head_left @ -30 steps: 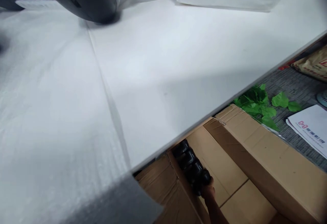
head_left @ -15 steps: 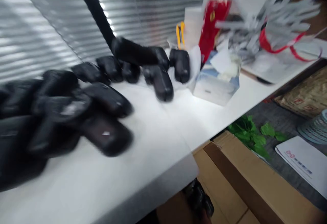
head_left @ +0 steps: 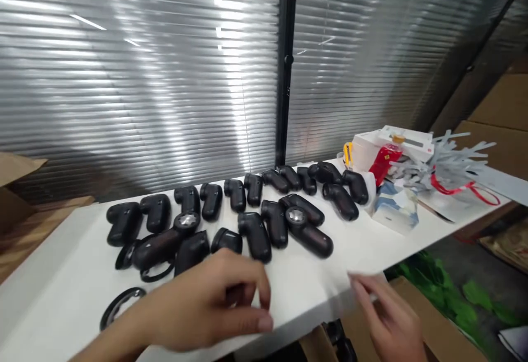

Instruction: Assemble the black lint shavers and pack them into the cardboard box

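Observation:
My left hand [head_left: 214,301] reaches over the white table, its fingers loosely curled and the thumb apart, with nothing visible in it. It covers part of a black L-shaped device body [head_left: 227,240] just behind it. My right hand [head_left: 388,318] is at the table's front edge, blurred, its fingertips close together; whether it holds anything is unclear. Several similar bodies lie in rows behind the hands. One body [head_left: 311,238] and another body [head_left: 159,247] have silvery, finned round ends. A loose black ring [head_left: 119,301] with a silvery inside lies left of my left forearm.
A tissue box [head_left: 396,210], a red packet [head_left: 385,161], a yellow cutter [head_left: 348,154] and a heap of grey strips [head_left: 445,158] stand at the right end. Blinds [head_left: 165,76] rise behind the table [head_left: 53,274]. Below its front edge is a cardboard box [head_left: 445,332].
The view has swung left and up, bringing the whole spread of black bodies into sight. Both my hands now show over the table; earlier they were not clearly in view there.

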`<action>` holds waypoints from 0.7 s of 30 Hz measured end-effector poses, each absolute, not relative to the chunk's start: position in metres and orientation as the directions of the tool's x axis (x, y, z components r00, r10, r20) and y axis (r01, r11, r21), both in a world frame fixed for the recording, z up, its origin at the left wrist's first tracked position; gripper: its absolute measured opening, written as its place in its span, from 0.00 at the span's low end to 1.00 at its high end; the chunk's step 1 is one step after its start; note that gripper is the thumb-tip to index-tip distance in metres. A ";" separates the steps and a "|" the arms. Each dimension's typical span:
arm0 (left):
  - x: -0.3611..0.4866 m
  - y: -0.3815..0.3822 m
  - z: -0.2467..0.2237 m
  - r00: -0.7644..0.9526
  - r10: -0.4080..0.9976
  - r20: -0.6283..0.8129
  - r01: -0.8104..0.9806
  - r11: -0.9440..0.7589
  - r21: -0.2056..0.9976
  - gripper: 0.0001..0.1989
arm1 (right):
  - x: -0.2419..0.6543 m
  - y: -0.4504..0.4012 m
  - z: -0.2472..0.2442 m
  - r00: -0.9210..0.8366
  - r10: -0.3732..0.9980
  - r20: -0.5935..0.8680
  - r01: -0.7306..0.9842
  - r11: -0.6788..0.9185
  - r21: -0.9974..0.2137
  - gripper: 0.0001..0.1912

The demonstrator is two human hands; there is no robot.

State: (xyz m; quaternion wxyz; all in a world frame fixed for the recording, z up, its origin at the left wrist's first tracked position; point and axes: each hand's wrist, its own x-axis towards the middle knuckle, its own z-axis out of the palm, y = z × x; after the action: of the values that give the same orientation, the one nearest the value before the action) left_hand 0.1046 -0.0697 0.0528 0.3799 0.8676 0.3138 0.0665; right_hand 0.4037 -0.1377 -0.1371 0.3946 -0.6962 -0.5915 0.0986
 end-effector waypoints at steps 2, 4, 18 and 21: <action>0.101 -0.062 0.066 0.802 0.598 0.005 0.432 -0.584 0.687 0.11 | 0.385 -0.096 -0.104 0.226 0.904 0.362 0.816 0.026 -0.577 0.22; 0.093 -0.056 0.072 0.799 0.595 0.084 0.419 -0.651 0.633 0.08 | 0.368 -0.061 -0.089 0.210 0.930 0.302 0.866 -0.034 -0.499 0.26; 0.059 -0.029 0.058 0.810 0.535 0.242 0.373 -0.787 0.491 0.08 | 0.355 -0.027 -0.101 0.390 0.911 -0.131 0.759 -0.399 -0.514 0.24; 0.061 -0.030 0.051 0.803 0.552 0.224 0.401 -0.779 0.482 0.07 | 0.350 -0.045 -0.086 0.428 0.897 -0.113 0.689 -0.404 -0.602 0.31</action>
State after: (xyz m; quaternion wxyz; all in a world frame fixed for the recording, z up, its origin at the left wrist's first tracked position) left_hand 0.0607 -0.0297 0.0506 0.2102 0.9260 0.2573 0.1794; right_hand 0.3495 -0.0448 -0.0855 0.2415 -0.8097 -0.4896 0.2155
